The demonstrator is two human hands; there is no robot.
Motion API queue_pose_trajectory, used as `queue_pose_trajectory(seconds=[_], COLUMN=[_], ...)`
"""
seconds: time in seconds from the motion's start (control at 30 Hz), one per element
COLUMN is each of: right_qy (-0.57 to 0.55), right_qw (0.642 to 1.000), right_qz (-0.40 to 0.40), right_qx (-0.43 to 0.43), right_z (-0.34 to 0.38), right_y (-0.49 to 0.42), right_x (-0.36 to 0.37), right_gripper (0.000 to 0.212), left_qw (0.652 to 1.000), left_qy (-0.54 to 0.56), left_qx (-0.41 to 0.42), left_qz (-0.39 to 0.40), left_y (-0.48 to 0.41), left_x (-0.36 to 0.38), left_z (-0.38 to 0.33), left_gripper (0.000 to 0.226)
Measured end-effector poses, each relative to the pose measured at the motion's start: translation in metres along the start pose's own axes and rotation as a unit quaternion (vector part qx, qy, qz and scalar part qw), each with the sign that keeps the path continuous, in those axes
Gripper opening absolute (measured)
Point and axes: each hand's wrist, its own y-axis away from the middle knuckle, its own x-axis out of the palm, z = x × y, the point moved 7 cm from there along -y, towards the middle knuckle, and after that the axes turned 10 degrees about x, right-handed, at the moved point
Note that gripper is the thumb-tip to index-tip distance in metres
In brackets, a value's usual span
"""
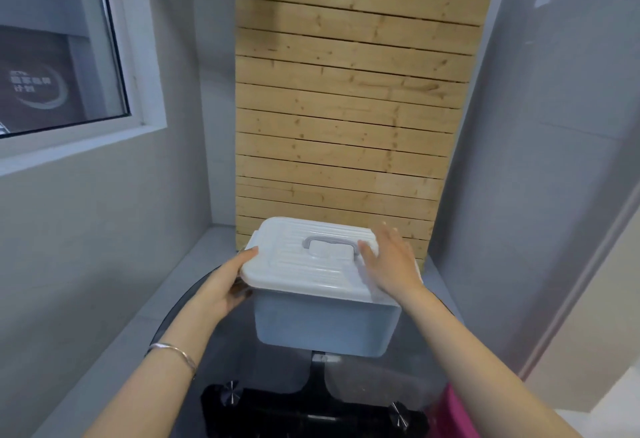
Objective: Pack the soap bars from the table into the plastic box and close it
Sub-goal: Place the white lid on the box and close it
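Note:
A pale blue plastic box (322,326) stands on a dark glass table (363,378), with its white ribbed lid (311,264) lying on top. A grey handle (330,243) lies flat on the lid. My left hand (227,281) holds the lid's left edge, thumb on top and fingers beneath the rim. My right hand (389,261) rests flat on the lid's right side with its fingers straight. No soap bars are visible; the box's inside is hidden by the lid.
A wooden slatted panel (346,108) leans against the wall right behind the box. Grey walls close in on both sides, with a window (59,56) at the left. The table's black base (311,410) shows through the glass, and something pink (453,413) sits at the lower right.

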Motion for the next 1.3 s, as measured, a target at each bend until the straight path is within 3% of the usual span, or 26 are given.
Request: queue_pose_trajectory(seconds=[0.2,0.4,0.57,0.73,1.0,1.13,1.3], right_qy=[0.030,0.098,0.114,0.112,0.079,0.054,-0.070], right_qw=[0.982,0.959,0.960,0.960,0.965,0.969,0.979], right_qz=[0.117,0.171,0.165,0.164,0.161,0.155,0.087], right_qx=[-0.143,-0.202,-0.196,-0.199,-0.193,-0.187,-0.168], right_z=[0.103,0.140,0.136,0.135,0.135,0.135,0.126], right_y=[-0.008,-0.014,-0.019,-0.019,-0.023,-0.023,-0.012], right_x=[0.062,0.103,0.110,0.111,0.114,0.111,0.078], right_gripper=[0.046,0.048,0.048,0.048,0.047,0.047,0.040], left_qw=[1.000,0.999,0.994,0.973,0.910,0.891,0.845], left_qy=[-0.023,-0.024,-0.072,-0.173,-0.358,-0.399,-0.487], left_qx=[-0.009,0.004,0.080,0.155,0.201,0.209,0.212], left_qz=[0.020,0.025,0.012,0.014,0.064,0.066,0.059], left_y=[-0.005,-0.012,-0.012,-0.006,-0.007,-0.007,0.001], left_x=[-0.005,-0.006,0.001,0.009,0.008,0.005,0.006], left_z=[0.006,0.006,-0.002,-0.014,-0.025,-0.024,-0.028], left_gripper=[0.041,0.045,0.032,0.040,0.036,0.040,0.049])
